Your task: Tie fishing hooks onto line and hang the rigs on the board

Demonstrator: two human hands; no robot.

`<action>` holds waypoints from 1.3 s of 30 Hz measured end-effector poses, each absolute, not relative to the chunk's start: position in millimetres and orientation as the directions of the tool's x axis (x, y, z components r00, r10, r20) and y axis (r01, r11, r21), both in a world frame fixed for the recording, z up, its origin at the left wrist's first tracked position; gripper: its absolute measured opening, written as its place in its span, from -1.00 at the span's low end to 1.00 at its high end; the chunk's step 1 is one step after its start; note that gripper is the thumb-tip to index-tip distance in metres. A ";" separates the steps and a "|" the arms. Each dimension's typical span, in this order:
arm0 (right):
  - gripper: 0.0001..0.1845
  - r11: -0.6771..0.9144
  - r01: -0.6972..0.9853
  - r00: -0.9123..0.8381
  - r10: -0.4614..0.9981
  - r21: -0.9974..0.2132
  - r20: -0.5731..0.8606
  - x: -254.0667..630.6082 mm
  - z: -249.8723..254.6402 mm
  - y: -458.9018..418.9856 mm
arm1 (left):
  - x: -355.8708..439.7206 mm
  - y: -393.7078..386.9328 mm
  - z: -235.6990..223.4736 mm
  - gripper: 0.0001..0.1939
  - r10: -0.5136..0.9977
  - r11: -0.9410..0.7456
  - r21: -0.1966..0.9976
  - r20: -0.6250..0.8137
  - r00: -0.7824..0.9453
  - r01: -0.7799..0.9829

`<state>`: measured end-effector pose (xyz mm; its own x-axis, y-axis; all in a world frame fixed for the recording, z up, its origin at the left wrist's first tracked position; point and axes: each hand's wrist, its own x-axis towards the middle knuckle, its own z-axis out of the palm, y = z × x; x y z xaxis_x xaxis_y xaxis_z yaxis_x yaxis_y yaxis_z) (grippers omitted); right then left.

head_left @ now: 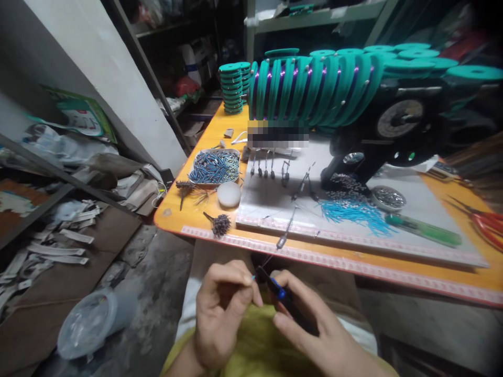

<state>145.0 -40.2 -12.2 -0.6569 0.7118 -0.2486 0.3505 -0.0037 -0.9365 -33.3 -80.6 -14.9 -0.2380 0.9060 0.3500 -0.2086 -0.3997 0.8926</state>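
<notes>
Just past the table's front edge, my left hand is closed in a pinch, with a tiny bit of blue showing at the fingertips. What that blue piece belongs to is too small to make out. My right hand grips black pliers with blue parts, their jaws pointing at the left fingertips. A thin line runs from near the jaws up to a small grey weight-like piece hanging over the table edge. Above it, the line continues to linked metal pieces on the grey board.
Green spools on a dark machine fill the back of the orange table. Around the grey board are a tray of dark-blue coiled pieces, blue strands, a green-handled tool and red-handled pliers. A bucket stands on the floor.
</notes>
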 end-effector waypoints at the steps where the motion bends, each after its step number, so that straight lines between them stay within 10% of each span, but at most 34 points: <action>1: -0.40 -0.098 0.310 -0.678 0.674 -0.946 -0.292 144.4 -14.0 -43.0 | -27.2 -81.2 -12.8 -0.88 0.957 -0.281 0.863 0.218 -0.193 -0.419; 9: -0.39 -0.471 -0.097 -0.691 0.666 -0.877 -0.281 129.3 -33.9 -71.9 | 5.0 -82.2 -2.2 -0.68 0.968 0.040 0.403 -0.241 -0.064 -0.914; 27: -0.70 0.159 0.302 -0.642 0.763 -0.940 -0.077 144.8 -13.7 -52.1 | -3.7 -85.9 -4.3 -0.66 0.978 0.118 0.571 -0.207 -0.003 -0.812; 39: -0.57 -0.309 -0.028 -0.683 0.700 -0.951 -0.208 123.7 -30.3 -66.7 | 12.2 -84.4 -0.7 -0.50 0.919 0.019 0.317 -0.379 -0.108 -0.948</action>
